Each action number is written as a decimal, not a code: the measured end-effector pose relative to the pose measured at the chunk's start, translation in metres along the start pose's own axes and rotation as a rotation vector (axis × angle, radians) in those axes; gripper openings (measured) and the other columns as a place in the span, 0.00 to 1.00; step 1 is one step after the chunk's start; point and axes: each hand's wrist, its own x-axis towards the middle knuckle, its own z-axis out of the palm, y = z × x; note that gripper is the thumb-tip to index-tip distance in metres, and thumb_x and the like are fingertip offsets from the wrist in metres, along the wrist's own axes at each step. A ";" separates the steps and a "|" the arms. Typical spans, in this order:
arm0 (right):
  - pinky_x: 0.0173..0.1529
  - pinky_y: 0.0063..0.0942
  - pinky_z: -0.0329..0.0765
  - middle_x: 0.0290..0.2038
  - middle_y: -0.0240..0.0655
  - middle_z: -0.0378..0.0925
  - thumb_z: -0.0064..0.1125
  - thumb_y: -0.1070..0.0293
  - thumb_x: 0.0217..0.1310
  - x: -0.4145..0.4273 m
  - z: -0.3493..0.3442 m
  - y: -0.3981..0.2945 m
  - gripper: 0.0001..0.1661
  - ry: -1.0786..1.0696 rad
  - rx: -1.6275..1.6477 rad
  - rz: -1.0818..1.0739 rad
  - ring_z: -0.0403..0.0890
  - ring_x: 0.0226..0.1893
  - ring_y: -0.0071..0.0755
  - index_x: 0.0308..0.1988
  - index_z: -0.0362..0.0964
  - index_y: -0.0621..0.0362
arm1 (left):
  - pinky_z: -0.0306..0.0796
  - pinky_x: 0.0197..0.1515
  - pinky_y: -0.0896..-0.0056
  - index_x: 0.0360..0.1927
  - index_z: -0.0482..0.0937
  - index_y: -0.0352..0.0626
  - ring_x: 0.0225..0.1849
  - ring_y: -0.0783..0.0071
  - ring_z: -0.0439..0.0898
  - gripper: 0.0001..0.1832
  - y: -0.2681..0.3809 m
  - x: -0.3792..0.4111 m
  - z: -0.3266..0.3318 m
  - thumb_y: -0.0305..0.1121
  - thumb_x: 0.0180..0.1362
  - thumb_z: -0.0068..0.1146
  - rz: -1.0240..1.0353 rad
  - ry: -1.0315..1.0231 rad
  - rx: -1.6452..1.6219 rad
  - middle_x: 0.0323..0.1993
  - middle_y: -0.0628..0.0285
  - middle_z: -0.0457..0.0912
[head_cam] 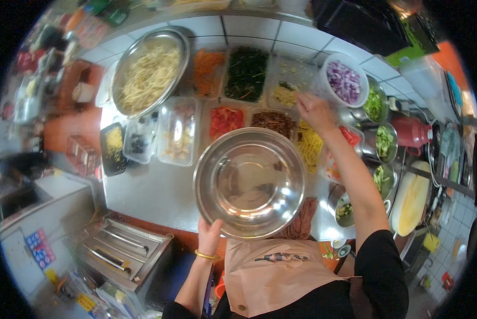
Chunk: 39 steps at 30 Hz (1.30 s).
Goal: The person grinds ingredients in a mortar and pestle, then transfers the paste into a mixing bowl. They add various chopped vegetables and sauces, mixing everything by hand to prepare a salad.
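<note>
My left hand [210, 235], with a gold-coloured bangle on its wrist, grips the near left rim of a large stainless steel bowl [248, 183]. The bowl looks empty. My right hand [313, 111] reaches over it to a clear plastic tub of chopped pale yellow food [285, 95]; its fingertips are at the tub's near right side, and blur hides whether they hold anything. Close to that hand are a white tub of diced red onion [344, 81], yellow strips [309, 145] and dark brown shreds [273, 121]. Red pieces [226, 121] lie in a container behind the bowl.
A big steel bowl of pale noodle-like strands [151, 79] stands at the back left, beside shredded carrot [209, 71] and dark greens [245, 73]. Steel pots of cut greens [385, 141] line the right side, near a red jug [413, 133]. A brown cloth [304, 219] lies at the near edge.
</note>
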 end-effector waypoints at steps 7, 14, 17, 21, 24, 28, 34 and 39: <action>0.32 0.37 0.77 0.32 0.38 0.76 0.56 0.71 0.56 -0.013 -0.029 -0.006 0.10 0.170 0.037 -0.002 0.80 0.29 0.44 0.40 0.77 0.58 | 0.66 0.50 0.74 0.46 0.73 0.35 0.43 0.75 0.73 0.17 0.011 0.005 0.003 0.21 0.51 0.50 0.100 0.134 0.051 0.43 0.63 0.77; 0.33 0.37 0.77 0.32 0.41 0.75 0.56 0.71 0.55 -0.023 -0.007 -0.012 0.11 0.073 0.100 -0.015 0.80 0.30 0.45 0.40 0.76 0.59 | 0.66 0.50 0.75 0.46 0.74 0.33 0.44 0.76 0.73 0.18 0.027 0.011 0.006 0.21 0.49 0.49 0.092 0.110 0.085 0.42 0.63 0.77; 0.33 0.37 0.77 0.32 0.42 0.77 0.56 0.72 0.55 -0.028 -0.010 -0.023 0.09 0.065 0.236 0.102 0.80 0.30 0.47 0.38 0.77 0.61 | 0.66 0.50 0.75 0.46 0.73 0.33 0.44 0.75 0.73 0.18 0.020 0.012 0.002 0.21 0.49 0.49 0.081 0.122 0.089 0.42 0.63 0.77; 0.31 0.34 0.76 0.29 0.42 0.80 0.56 0.73 0.57 -0.032 -0.010 -0.026 0.10 0.110 0.309 0.174 0.80 0.26 0.41 0.38 0.79 0.64 | 0.66 0.44 0.77 0.44 0.74 0.36 0.39 0.77 0.73 0.15 0.013 0.016 0.001 0.20 0.50 0.49 0.125 0.137 0.090 0.38 0.65 0.77; 0.24 0.24 0.73 0.26 0.35 0.79 0.54 0.70 0.63 -0.032 -0.007 -0.021 0.11 0.016 0.666 0.690 0.77 0.22 0.24 0.42 0.79 0.61 | 0.66 0.41 0.77 0.44 0.74 0.37 0.38 0.78 0.72 0.15 0.015 0.016 0.005 0.20 0.51 0.50 0.118 0.155 0.073 0.37 0.66 0.77; 0.22 0.21 0.71 0.25 0.32 0.77 0.54 0.69 0.64 -0.023 -0.014 -0.018 0.12 0.088 0.981 0.881 0.76 0.22 0.18 0.43 0.79 0.61 | 0.65 0.40 0.77 0.44 0.74 0.38 0.37 0.78 0.72 0.15 0.011 0.017 0.003 0.20 0.50 0.50 0.117 0.162 0.079 0.37 0.66 0.77; 0.30 0.29 0.75 0.29 0.42 0.78 0.55 0.72 0.60 -0.012 0.009 -0.021 0.12 0.249 0.187 0.273 0.79 0.27 0.36 0.43 0.78 0.60 | 0.64 0.50 0.75 0.47 0.73 0.37 0.44 0.75 0.73 0.18 0.018 0.015 0.009 0.20 0.50 0.50 0.109 0.146 0.061 0.43 0.65 0.77; 0.35 0.35 0.76 0.34 0.44 0.78 0.55 0.73 0.58 -0.016 0.011 -0.026 0.11 0.107 0.153 0.103 0.79 0.30 0.46 0.42 0.77 0.61 | 0.65 0.51 0.74 0.48 0.73 0.34 0.45 0.75 0.72 0.19 0.019 0.013 0.009 0.21 0.50 0.50 0.111 0.144 0.057 0.43 0.63 0.77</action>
